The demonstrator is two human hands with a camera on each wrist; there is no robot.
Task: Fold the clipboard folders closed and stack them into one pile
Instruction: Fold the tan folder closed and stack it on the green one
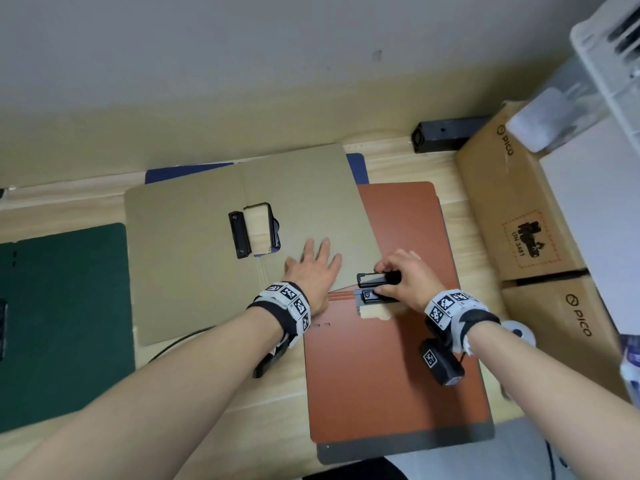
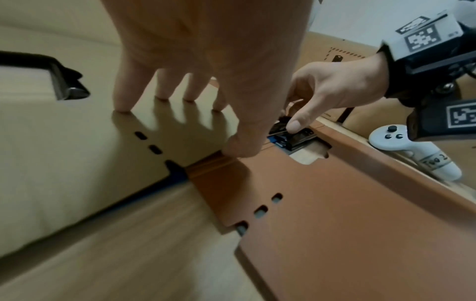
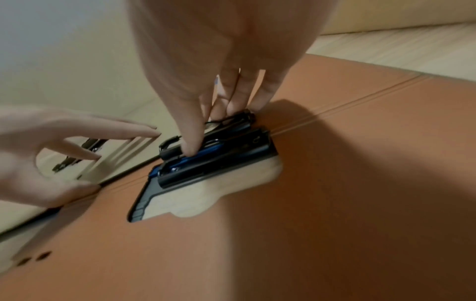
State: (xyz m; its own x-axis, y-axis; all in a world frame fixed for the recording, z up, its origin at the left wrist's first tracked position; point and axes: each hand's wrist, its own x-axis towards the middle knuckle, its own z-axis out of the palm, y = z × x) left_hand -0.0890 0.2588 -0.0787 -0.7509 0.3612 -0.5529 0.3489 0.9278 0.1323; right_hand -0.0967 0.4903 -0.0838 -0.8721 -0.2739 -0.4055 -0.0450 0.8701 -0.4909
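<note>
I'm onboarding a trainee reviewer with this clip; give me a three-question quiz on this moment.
1. True or false: the left hand lies flat on the tan folder.
2. What does the right hand pinch? A) black clip B) white controller C) green folder
3. Which folder does the tan one partly overlap at its right edge?

Key: 1 true; 2 A; 3 the orange folder.
</note>
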